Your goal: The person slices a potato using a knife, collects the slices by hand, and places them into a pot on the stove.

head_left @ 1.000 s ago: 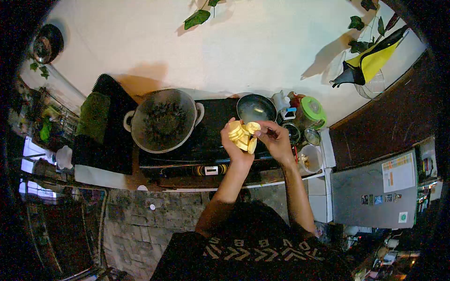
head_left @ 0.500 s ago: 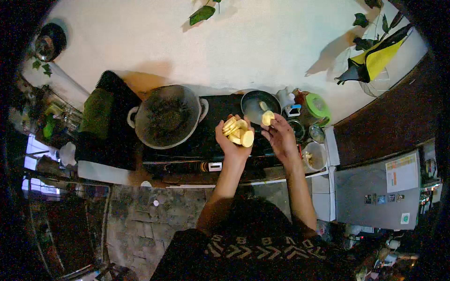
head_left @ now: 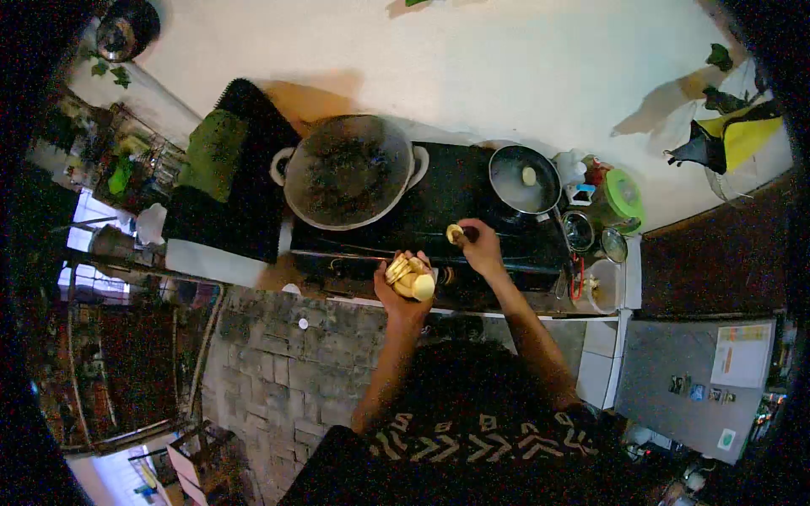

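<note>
My left hand [head_left: 400,305] is cupped around a stack of thick, pale yellow round slices [head_left: 410,278], in front of the stove's near edge. To its right and a little higher, my right hand [head_left: 483,250] pinches a single round slice [head_left: 455,233] between thumb and fingers. Beyond that hand, a small dark frying pan [head_left: 551,165] sits on the stove with cloudy, whitish liquid in it. One pale slice [head_left: 529,176] lies in that pan. Neither hand touches the pan.
A big two-handled grey pan [head_left: 346,173] occupies the left of the black stove [head_left: 447,181]. Right of the frying pan stand a green-lidded container [head_left: 623,198], small bowls [head_left: 578,229] and a pale tub [head_left: 606,287]. A grey fridge [head_left: 666,363] is at the right.
My right hand has drawn back from the frying pan, nearer my left hand, and still shows a slice in its fingers. The view has shifted, so the stove appears further right.
</note>
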Motion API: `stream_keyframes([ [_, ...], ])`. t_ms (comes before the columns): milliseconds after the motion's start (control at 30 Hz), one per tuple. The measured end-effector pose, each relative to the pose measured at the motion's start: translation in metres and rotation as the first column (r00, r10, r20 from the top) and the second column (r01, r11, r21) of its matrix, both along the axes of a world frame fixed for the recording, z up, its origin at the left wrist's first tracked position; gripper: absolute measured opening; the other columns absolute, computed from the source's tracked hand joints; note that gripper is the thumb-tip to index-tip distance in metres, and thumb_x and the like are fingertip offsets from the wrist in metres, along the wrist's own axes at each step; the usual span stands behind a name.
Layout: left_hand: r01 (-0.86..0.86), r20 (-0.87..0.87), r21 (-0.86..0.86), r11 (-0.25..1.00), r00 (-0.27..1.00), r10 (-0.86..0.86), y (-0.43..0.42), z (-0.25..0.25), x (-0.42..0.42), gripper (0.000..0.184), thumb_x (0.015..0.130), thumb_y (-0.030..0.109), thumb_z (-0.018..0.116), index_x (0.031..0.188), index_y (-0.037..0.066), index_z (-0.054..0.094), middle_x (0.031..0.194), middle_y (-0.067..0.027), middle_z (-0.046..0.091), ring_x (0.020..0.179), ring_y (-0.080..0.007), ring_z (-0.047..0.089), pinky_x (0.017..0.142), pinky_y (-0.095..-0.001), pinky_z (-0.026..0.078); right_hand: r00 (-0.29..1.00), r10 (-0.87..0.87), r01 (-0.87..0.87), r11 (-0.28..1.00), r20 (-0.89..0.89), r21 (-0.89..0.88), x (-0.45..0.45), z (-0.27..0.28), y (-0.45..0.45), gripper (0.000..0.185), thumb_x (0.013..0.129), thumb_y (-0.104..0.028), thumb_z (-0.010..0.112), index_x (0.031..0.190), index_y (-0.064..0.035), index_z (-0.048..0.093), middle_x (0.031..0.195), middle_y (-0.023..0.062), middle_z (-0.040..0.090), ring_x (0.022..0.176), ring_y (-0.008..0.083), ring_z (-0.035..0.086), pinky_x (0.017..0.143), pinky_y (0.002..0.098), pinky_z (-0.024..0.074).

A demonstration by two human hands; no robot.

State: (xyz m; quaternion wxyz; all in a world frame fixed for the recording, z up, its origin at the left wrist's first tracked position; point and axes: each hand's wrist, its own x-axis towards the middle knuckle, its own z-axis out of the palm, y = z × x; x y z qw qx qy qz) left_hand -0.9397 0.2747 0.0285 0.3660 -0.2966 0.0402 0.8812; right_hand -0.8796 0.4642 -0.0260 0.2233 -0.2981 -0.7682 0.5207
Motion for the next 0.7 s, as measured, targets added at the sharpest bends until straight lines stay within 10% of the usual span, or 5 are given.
stream_keyframes([
  [167,-0.101,-0.063,-0.050,0.994,0.993,0.098,-0.029,-0.013,-0.003,0.034,0.094,0.040,0.053,0.111,0.012,0.063,0.106,-0.0070,0.068,0.099,-0.0308,0.063,0.079,-0.0408,0.055,0.982,0.048,-0.073,0.988,0.184,0.134,-0.034,-0.010,-0.010,0.024,0.085,-0.008,0.076,0.108,-0.0041,0.069,0.095,0.0099,0.073,0.083,0.0146,0.069,0.074,0.0317,0.0537],
  [267,-0.118,-0.055,-0.126,0.985,0.992,0.112,-0.039,0.000,-0.010,0.034,0.095,0.039,0.051,0.112,0.012,0.063,0.106,-0.0071,0.067,0.099,-0.0304,0.063,0.077,-0.0410,0.056,0.997,0.046,-0.031,0.978,-0.068,0.204,-0.021,-0.012,0.000,0.026,0.085,0.000,0.073,0.110,-0.0032,0.069,0.100,0.0101,0.072,0.082,0.0152,0.069,0.074,0.0313,0.0541],
  [500,-0.076,-0.097,0.039,0.996,0.992,0.080,-0.033,-0.026,-0.016,0.034,0.094,0.038,0.052,0.109,0.011,0.064,0.103,-0.0075,0.068,0.101,-0.0312,0.063,0.077,-0.0428,0.056,0.999,0.044,-0.033,0.945,0.024,-0.326,0.087,0.006,0.000,0.023,0.090,-0.004,0.072,0.113,-0.0034,0.068,0.100,0.0048,0.070,0.080,0.0094,0.065,0.068,0.0235,0.0543],
  [700,0.021,-0.011,0.073,0.997,1.000,-0.021,0.000,-0.025,-0.008,0.033,0.092,0.039,0.054,0.108,0.011,0.064,0.103,-0.0062,0.068,0.107,-0.0311,0.061,0.079,-0.0420,0.054,0.993,-0.059,0.071,0.991,0.107,-0.117,0.137,-0.028,0.002,0.021,0.091,-0.010,0.073,0.111,-0.0037,0.068,0.099,0.0037,0.070,0.083,0.0096,0.065,0.066,0.0248,0.0540],
])
